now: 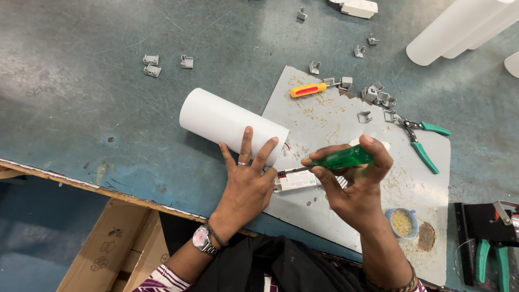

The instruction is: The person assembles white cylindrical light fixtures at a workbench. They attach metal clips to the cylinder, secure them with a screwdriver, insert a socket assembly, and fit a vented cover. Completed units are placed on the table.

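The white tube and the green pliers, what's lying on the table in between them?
In the head view, between the white tube and the green pliers lies the grey metal sheet, bare there but for brownish specks. A small grey clip sits near the pliers.

Workshop, scarred workbench [81, 108], pliers [421, 141], scattered metal clips [378, 97]

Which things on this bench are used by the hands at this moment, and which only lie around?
In use:
left hand steadying the white cylinder
right hand gripping the green-handled screwdriver
small white box under its tip

Lying about:
orange-handled screwdriver
green-handled cutters
grey metal clips
small cup
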`<action>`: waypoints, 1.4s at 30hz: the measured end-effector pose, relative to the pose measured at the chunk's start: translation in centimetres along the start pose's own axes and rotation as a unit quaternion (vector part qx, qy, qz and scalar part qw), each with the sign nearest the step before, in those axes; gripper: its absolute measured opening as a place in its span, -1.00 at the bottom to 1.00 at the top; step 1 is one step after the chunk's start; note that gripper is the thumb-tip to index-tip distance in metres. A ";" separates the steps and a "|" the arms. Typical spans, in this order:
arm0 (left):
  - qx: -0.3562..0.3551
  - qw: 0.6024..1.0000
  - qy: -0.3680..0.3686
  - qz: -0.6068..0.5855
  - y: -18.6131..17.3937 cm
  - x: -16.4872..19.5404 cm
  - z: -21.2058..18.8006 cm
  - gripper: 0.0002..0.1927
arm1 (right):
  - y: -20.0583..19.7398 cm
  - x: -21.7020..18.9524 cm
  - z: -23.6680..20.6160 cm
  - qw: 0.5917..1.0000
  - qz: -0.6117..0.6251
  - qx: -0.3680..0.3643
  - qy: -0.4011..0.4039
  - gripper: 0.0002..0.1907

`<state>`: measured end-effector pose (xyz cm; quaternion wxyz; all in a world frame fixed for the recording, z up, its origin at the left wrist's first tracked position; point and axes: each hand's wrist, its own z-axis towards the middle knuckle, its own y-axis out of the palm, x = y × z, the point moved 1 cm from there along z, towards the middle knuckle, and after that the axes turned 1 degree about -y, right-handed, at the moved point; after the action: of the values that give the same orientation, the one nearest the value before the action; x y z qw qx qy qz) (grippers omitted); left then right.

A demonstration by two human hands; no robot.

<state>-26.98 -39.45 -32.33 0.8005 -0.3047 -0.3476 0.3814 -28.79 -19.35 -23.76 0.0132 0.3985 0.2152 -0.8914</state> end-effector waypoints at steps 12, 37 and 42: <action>-0.010 1.000 -0.009 -0.003 0.2 -0.4 -0.1 -0.96 | 0.7 0.4 0.7 1.000 -0.016 -0.026 0.002 -0.10; -0.066 0.998 -0.009 0.012 -0.6 -0.1 2.4 -0.93 | 1.0 1.3 1.3 0.998 -0.054 -0.039 -0.017 -0.19; -0.072 0.997 -0.004 0.013 -0.7 0.6 2.6 -0.91 | 0.6 1.8 0.7 0.999 -0.031 -0.010 0.008 -0.18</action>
<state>-28.50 -38.75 -30.13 0.7702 -0.3646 -0.3732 0.3670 -30.42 -19.94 -24.86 -0.0118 0.3990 0.2363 -0.8859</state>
